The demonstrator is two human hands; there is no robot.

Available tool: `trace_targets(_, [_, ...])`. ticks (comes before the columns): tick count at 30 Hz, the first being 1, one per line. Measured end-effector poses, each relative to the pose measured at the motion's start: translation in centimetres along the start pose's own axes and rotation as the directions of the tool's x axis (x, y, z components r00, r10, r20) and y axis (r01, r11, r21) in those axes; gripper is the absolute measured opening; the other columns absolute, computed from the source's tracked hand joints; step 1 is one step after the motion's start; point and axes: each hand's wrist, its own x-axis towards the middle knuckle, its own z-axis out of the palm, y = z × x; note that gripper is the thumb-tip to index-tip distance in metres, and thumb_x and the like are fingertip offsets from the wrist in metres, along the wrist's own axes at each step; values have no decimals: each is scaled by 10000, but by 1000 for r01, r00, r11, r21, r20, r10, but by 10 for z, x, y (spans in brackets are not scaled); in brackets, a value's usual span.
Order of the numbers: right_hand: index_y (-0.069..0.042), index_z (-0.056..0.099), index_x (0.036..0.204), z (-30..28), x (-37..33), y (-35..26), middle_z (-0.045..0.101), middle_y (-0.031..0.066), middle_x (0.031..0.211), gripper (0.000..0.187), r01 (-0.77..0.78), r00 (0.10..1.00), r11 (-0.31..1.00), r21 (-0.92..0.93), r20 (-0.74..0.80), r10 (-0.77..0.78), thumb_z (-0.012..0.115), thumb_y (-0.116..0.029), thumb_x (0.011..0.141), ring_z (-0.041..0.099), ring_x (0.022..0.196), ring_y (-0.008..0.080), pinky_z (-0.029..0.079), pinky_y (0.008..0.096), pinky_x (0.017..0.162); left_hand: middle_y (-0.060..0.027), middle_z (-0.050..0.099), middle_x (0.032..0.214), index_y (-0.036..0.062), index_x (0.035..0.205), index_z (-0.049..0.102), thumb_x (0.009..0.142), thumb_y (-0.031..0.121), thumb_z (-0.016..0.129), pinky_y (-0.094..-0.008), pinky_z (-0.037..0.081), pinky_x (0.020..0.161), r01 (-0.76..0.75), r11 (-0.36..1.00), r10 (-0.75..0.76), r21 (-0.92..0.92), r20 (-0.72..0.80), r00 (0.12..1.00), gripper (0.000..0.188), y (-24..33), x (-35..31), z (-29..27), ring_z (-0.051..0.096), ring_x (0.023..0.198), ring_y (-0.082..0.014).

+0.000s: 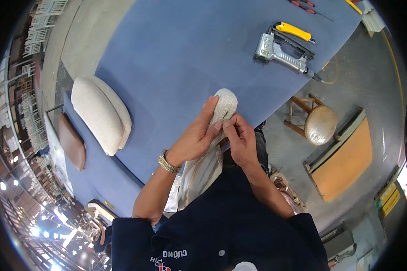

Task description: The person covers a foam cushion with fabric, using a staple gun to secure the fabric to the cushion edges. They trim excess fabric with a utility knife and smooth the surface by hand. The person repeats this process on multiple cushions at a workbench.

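A padded piece covered in light grey-beige fabric (226, 102) stands in front of my body at the table's near edge, its rounded end pointing away from me. My left hand (195, 134) is wrapped along its left side, thumb pressed on the fabric. With thumb and fingers closed, my right hand (243, 141) pinches the cover on the right side, beside a short dark fold or slit. Both thumbs are close together. Below the hands, loose pale cloth or wrapping (201, 178) hangs toward my lap; the piece's lower part is partly hidden.
On the blue table (167, 54) lie a silver staple gun (280, 54) with a hose, a yellow-handled knife (295, 31) and red-handled tools (305, 6). Two cream padded cushions (97, 115) and a brown panel (71, 142) are leftward. A stool (321, 124) and orange board (346, 162) stand right.
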Motion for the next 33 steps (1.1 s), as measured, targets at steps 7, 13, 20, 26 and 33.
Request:
trace_targets(7, [-66, 538, 879, 16, 21, -1, 552, -27, 790, 229, -71, 995, 997, 34, 78, 68, 569, -184, 1072, 534, 696, 65, 489, 254, 638, -246, 499, 1522, -7, 1632, 176, 1120, 301, 421, -393, 372, 1156, 4, 997, -3, -81, 7, 1000, 646, -11, 8, -26, 511, 1394, -325])
trace_targets(13, [-86, 525, 986, 6, 27, -5, 579, 3, 805, 218, -164, 977, 982, 93, 154, 149, 504, -266, 1108, 582, 692, 107, 493, 273, 678, -277, 576, 1415, -27, 1613, 221, 1120, 301, 417, -415, 428, 1097, -18, 995, 16, -98, -21, 1000, 624, -17, 10, -29, 593, 1290, -361])
trace_targets(20, [-57, 540, 1010, 3, 16, -28, 525, -8, 798, 192, -163, 985, 977, -136, 42, 170, 659, -207, 1034, 505, 729, 48, 422, 227, 631, -349, 413, 1539, -50, 1582, 257, 1098, 309, 453, -470, 328, 1206, -27, 996, 21, -82, -64, 998, 633, -4, 12, -26, 382, 1463, -473])
trace_targets(26, [-32, 587, 910, -5, 19, -34, 511, -16, 806, 176, -17, 995, 949, -316, 87, 47, 662, -155, 1012, 466, 736, 78, 412, 278, 658, -331, 403, 1558, -31, 1592, 253, 1098, 312, 456, -457, 316, 1219, -11, 997, 8, -82, -38, 999, 635, -8, 12, -30, 382, 1467, -463])
trace_targets(33, [-14, 580, 924, -11, 30, -68, 568, 28, 799, 122, 162, 984, 786, -597, 158, -82, 618, -92, 1010, 509, 769, 103, 425, 287, 671, -313, 390, 1575, -28, 1599, 233, 1094, 310, 467, -455, 310, 1226, 33, 999, -33, -41, -13, 999, 651, 3, 12, -28, 378, 1473, -452])
